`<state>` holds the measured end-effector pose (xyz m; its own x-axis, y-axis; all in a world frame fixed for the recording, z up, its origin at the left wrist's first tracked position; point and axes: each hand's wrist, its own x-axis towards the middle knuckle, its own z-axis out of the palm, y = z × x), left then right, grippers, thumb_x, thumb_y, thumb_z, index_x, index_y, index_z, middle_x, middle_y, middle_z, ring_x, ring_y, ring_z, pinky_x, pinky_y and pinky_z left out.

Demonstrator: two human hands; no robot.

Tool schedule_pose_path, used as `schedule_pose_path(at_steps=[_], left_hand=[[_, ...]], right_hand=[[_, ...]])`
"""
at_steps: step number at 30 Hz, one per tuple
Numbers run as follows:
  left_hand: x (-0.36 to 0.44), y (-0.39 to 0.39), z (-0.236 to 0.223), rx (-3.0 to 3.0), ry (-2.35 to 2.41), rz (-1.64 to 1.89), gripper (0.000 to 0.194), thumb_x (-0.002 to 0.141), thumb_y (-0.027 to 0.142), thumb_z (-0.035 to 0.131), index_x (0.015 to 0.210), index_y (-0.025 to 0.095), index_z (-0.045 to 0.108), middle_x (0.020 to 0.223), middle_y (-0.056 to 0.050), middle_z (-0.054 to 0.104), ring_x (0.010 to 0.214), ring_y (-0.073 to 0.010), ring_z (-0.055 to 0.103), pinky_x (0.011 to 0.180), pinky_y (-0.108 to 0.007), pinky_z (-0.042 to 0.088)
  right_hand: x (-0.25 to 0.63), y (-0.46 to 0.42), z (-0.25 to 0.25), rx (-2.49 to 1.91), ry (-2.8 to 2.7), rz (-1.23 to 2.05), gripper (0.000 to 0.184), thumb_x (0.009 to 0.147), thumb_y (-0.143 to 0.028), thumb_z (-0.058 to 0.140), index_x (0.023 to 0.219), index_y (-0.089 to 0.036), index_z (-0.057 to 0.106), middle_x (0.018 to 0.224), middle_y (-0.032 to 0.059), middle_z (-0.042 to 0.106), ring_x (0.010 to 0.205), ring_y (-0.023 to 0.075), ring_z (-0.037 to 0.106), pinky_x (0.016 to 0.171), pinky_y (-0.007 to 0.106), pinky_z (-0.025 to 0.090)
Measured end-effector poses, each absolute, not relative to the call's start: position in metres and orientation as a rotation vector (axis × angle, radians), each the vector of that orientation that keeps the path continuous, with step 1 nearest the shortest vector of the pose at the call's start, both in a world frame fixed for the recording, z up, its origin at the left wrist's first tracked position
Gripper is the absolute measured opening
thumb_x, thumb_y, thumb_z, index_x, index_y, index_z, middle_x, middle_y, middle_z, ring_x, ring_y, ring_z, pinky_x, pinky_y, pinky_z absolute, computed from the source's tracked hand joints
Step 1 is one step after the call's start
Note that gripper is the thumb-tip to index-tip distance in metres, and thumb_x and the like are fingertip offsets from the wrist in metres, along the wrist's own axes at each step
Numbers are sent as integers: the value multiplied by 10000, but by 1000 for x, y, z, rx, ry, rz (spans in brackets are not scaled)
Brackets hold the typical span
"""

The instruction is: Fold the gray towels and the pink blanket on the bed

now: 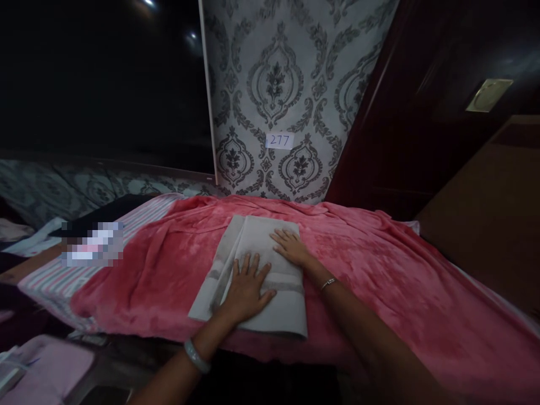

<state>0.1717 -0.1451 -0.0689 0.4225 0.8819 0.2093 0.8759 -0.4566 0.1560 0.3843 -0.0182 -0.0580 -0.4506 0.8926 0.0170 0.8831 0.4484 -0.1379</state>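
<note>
A light grey cloth (265,230) with a darker band lies folded on a pink-red plush blanket (363,264). Its left part sticks out at an angle from beneath the upper layer. My left hand (247,289) rests flat on the cloth's lower middle, fingers spread. Farther up, near the right edge, my right hand (291,246) also presses flat on it with fingers stretched out. Neither hand grips anything. What kind of cloth it is, perhaps a towel, I cannot tell for sure.
A striped cloth (139,219) shows under the blanket at the left. Behind stand a large dark screen (105,84) and a patterned wall with a paper label (279,140) reading 277. A brown panel (485,214) borders the right. A pink padded item (59,368) is at lower left.
</note>
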Motion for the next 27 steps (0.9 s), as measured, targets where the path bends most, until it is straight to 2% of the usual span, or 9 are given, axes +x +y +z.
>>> schedule_pose_path(at_steps=[4, 8, 12, 20, 25, 27], left_hand=[[170, -145, -71, 2610, 1596, 433, 713, 882, 553, 590, 1526, 311, 404, 1644, -153, 256, 1524, -423, 150, 1178, -710, 109], [170, -145, -70, 2579, 1600, 422, 731, 882, 546, 583, 1542, 314, 371, 1651, -148, 239, 1529, -416, 136, 1181, -709, 111], [170, -147, -68, 2559, 1587, 405, 750, 874, 548, 591, 1549, 321, 354, 1656, -142, 215, 1533, -408, 114, 1183, -716, 102], [167, -148, -68, 2508, 1558, 444, 746, 878, 594, 570, 1544, 329, 364, 1662, -133, 183, 1535, -399, 86, 1193, -708, 76], [166, -150, -68, 2491, 1531, 526, 725, 881, 628, 549, 1516, 302, 420, 1651, -134, 241, 1535, -393, 117, 1205, -685, 87], [164, -152, -66, 2493, 1517, 552, 682, 896, 599, 543, 1493, 279, 457, 1633, -133, 301, 1530, -380, 171, 1216, -660, 113]], right_hand=[[395, 12, -56, -1797, -2453, 315, 611, 1035, -551, 243, 1604, -331, 211, 1679, 10, 109, 1539, 261, 104, 1220, 526, 110], [399, 34, -60, -1904, -2326, 414, 628, 1033, -556, 233, 1609, -307, 195, 1681, 23, 106, 1541, 250, 90, 1213, 524, 144], [400, 46, -67, -1950, -2271, 410, 638, 1033, -552, 215, 1605, -271, 224, 1672, 46, 160, 1536, 264, 115, 1206, 543, 156], [400, 45, -71, -1977, -2249, 351, 620, 1038, -525, 215, 1604, -273, 228, 1666, 30, 191, 1531, 258, 148, 1216, 512, 166], [385, 30, -51, -2029, -2246, 241, 629, 1033, -541, 238, 1603, -275, 232, 1671, 79, 152, 1535, 318, 101, 1181, 643, 138], [367, 17, -42, -1944, -2317, 122, 624, 1035, -530, 234, 1603, -272, 235, 1672, 85, 144, 1539, 312, 68, 1180, 655, 114]])
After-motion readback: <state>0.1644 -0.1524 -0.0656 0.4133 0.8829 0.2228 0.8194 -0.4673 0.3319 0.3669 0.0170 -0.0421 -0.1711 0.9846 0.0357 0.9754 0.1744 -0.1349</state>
